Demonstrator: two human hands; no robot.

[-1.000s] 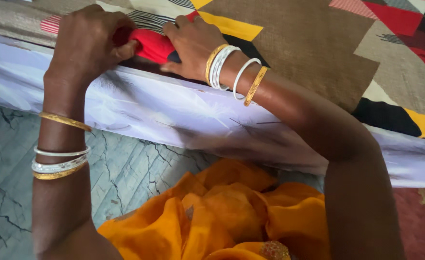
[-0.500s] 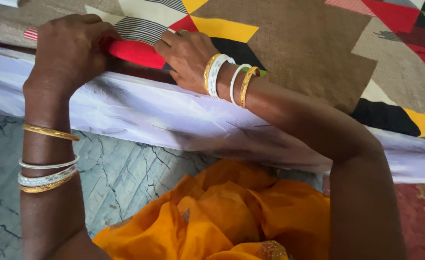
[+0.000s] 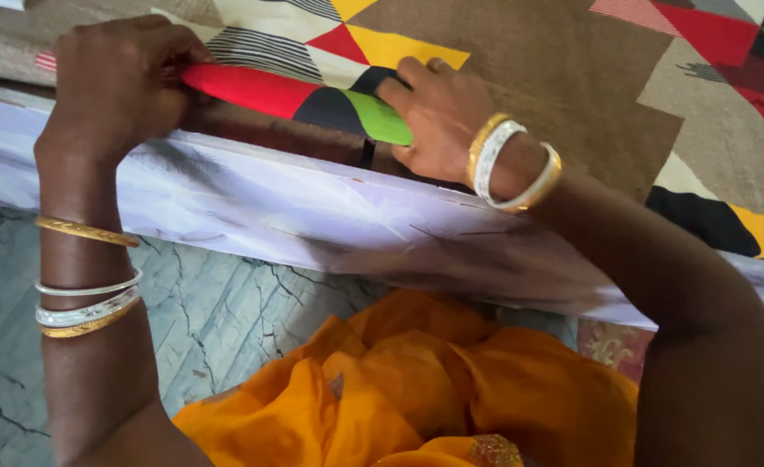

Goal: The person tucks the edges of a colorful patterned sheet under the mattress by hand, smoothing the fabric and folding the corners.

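Blanket edge (image 3: 313, 99), folded into a colourful roll along the bed's near side above the pale sheet (image 3: 295, 207), sits pinched in your closed left hand (image 3: 118, 82) and right hand (image 3: 442, 117); keep both grips level and tension even.

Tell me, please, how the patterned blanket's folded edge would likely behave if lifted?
The patterned blanket probably flops: its edge curls into a soft roll between the left hand and right hand. Its coarse weave suggests it is grippy and fairly heavy.

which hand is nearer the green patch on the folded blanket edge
Right. The right hand presses directly on the green patch, fingers touching it. The left hand grips the red part at the other end.
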